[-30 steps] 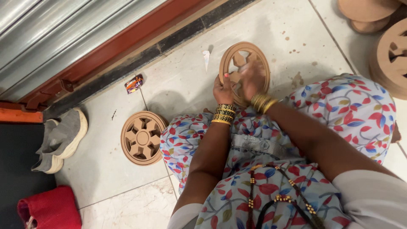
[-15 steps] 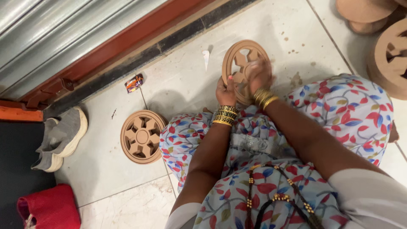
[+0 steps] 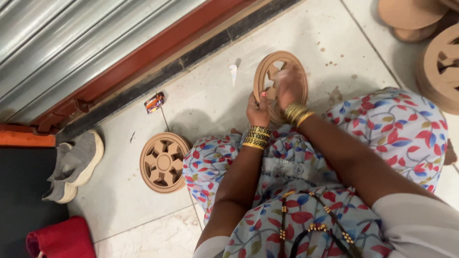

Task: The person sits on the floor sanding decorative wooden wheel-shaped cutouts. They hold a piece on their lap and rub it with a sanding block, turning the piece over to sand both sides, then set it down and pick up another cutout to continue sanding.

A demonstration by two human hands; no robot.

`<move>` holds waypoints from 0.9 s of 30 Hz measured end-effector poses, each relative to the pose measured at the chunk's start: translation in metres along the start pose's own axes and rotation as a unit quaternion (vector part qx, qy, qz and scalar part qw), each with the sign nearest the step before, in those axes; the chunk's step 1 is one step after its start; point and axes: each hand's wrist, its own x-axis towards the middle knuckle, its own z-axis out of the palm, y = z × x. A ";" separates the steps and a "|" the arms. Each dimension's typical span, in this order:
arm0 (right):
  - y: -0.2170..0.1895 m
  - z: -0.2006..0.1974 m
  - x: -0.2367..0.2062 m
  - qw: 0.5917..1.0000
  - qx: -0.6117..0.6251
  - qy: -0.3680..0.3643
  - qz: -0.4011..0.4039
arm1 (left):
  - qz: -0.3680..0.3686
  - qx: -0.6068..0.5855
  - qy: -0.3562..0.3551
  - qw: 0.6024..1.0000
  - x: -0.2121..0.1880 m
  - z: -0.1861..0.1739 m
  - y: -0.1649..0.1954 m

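Hands are gripping a round clay disc (image 3: 272,71) held on edge above the floor tiles (image 3: 201,95): left hand (image 3: 258,111) clasping its lower rim, right hand (image 3: 289,86) pressing over its cut-out face. Another clay disc (image 3: 164,162) is lying flat beside the floral-clad knee (image 3: 210,157), grey shoes (image 3: 74,165) sitting farther left.

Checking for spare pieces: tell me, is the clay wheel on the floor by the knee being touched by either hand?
No. Both the left hand and right hand grip the held disc, while the wheel lies alone on the floor.
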 end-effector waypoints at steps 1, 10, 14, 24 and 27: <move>0.000 0.002 0.000 0.995 -0.073 0.015 -0.071 | 0.012 -0.002 0.006 1.000 0.001 0.001 -0.002; -0.001 -0.006 0.016 0.999 0.052 -0.008 -0.007 | 0.011 0.033 -0.002 0.999 0.000 0.000 -0.009; 0.003 -0.004 0.023 1.000 0.001 -0.006 -0.030 | 0.060 0.006 -0.022 0.998 0.000 0.003 -0.011; 0.002 -0.013 0.044 0.987 -0.008 -0.059 0.149 | 0.039 -0.035 -0.048 0.997 -0.003 0.007 -0.001; 0.004 -0.019 0.038 0.960 0.023 -0.086 0.265 | 0.003 -0.010 -0.057 0.998 -0.004 0.006 0.001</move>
